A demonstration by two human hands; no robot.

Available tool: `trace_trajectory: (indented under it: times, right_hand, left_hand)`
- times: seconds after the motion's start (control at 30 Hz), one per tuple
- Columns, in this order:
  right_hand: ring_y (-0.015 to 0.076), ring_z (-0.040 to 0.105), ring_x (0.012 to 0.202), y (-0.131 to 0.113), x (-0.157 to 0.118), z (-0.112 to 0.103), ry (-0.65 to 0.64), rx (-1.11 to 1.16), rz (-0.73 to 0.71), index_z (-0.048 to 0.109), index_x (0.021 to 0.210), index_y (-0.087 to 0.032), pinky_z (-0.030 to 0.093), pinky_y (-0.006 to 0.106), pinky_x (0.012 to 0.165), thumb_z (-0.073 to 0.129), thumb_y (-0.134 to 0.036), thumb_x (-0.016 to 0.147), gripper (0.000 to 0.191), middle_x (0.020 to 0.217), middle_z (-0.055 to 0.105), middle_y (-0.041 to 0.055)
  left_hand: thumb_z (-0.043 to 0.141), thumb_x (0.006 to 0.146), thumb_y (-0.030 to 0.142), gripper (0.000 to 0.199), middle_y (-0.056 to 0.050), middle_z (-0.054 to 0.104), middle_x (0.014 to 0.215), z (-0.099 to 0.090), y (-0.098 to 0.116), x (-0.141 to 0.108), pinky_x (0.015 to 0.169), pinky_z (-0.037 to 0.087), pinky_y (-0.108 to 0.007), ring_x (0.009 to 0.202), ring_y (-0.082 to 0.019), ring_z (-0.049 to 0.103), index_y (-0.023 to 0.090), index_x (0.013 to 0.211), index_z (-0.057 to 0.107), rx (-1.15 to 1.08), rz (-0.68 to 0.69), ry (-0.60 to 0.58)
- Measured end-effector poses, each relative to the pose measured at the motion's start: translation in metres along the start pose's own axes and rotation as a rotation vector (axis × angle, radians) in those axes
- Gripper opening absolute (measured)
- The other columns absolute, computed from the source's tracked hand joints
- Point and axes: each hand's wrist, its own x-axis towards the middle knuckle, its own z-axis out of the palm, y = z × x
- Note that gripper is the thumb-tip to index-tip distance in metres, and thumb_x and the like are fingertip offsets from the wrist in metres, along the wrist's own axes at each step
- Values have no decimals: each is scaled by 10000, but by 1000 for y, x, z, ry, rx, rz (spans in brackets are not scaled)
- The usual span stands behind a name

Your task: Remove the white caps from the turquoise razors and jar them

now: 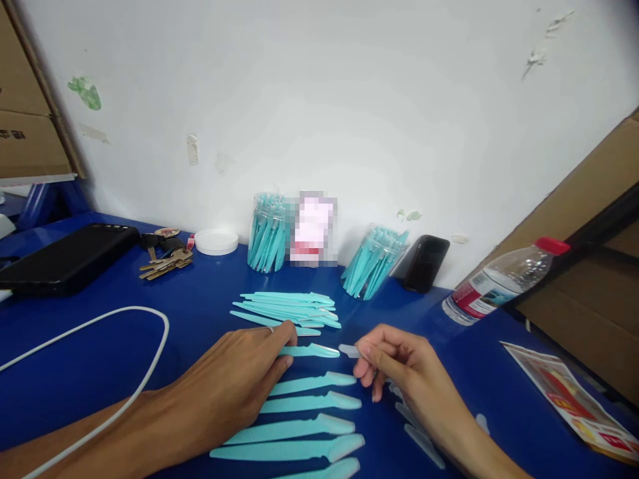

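Between thumb and fingers, my left hand [244,372] grips a teal eyebrow razor [312,350] by its handle, blade end pointing right. A small translucent blade cap [348,350] is pinched in my right hand [399,366], its tip just off the razor's blade end. Nearer me, several more teal razors [314,402] lie in a column, roughly parallel. Beyond my left hand sits a loose pile of razors [289,307]. Loose translucent caps [423,444] lie on the table partly under my right hand and wrist.
Two clear tubs of razors, a left tub [268,233] and a tilted right tub [374,263], stand by the wall. Around them are a white lid [216,241], keys [167,259], a black phone [426,263] and a water bottle [504,283]. A white cable [162,346] crosses my left forearm.
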Motion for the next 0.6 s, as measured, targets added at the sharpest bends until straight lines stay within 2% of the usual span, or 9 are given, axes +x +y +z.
trace_trajectory:
  times: [0.6]
  right_hand:
    - [127, 621, 547, 6, -3, 9, -22, -70, -19, 720, 734, -151, 458, 192, 457, 872, -659, 807, 535, 675, 761, 72]
  left_hand:
    - [364, 1087, 334, 205, -20, 733, 922, -7, 8, 2, 713, 447, -354, 810, -262, 696, 265, 1079, 556, -31, -19, -43]
